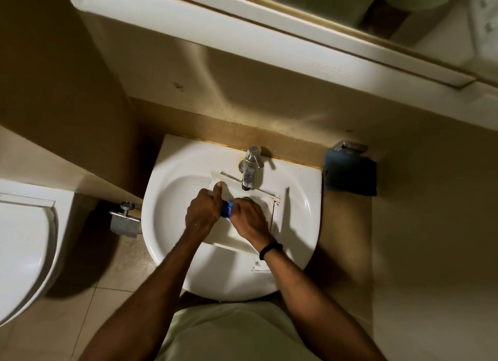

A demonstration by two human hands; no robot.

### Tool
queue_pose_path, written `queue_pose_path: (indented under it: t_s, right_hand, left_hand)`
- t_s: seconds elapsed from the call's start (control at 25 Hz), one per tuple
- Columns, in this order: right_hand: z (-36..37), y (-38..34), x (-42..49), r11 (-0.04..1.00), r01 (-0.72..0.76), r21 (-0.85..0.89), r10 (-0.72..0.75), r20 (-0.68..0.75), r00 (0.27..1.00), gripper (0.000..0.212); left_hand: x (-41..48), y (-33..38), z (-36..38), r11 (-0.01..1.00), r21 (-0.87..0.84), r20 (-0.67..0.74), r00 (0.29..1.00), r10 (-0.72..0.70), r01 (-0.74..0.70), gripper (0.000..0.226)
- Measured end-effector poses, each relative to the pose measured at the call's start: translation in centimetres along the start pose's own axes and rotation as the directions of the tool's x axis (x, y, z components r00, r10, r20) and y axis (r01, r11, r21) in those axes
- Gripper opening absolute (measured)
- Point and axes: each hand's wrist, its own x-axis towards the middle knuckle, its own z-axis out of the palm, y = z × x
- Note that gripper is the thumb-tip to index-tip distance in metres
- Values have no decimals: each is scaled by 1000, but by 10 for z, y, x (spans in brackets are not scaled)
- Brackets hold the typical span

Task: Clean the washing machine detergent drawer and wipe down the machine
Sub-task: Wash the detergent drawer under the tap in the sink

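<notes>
two hands work on a detergent drawer [265,203] lying in a white sink [172,172].
the drawer lies across the sink's basin, just under the chrome faucet [249,169]. the left hand [202,212] grips its left side, fingers curled and thumb straight along the plastic. the right hand [249,220], with a black wristband [270,250], curls its fingers round a small blue thing [227,208]; cloth or sponge, i cannot tell. left of the sink are a metal paper holder [124,220] and a toilet [24,239], cut off by the frame. right of the sink hangs a dark blue cloth [350,176]. a white cabinet [215,23] hangs above it and beige floor tiles [67,320] lie below. the room is dim, and the drawer's compartments are hidden under the hands.
</notes>
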Motion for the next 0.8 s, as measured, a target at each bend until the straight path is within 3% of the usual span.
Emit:
queue_pose_path:
  t_s: [0.08,0.24,0.36,0.44,0.56,0.68,0.8]
  right_hand:
    - [-3,7,-3,1000,-1,-9,2,15,1000,19]
    - [7,-4,2,996,-45,78,42,31,999,6]
    - [9,4,2,983,-57,174,73,-87,994,16]
    - [-1,10,13,988,-83,133,100,-128,987,26]
    - [-1,17,31,981,-116,156,117,0,993,46]
    - [-9,30,25,969,-157,188,192,-188,963,69]
    - [-19,15,40,937,-219,272,294,-274,916,71]
  left_hand:
    - [-2,-2,-1,1000,-11,-7,1000,7,-7,70]
    - [-5,3,-3,1000,-1,-3,1000,-4,4,69]
    - [-7,0,-4,1000,-13,0,1000,-22,22,68]
    - [-8,2,-4,999,-9,-10,999,-31,31,69]
    - [-9,7,-3,998,17,-3,998,-67,67,71]
    - [-15,12,-2,995,30,-11,995,-99,99,71]
    - [-16,25,-1,989,81,-26,992,-120,121,67]
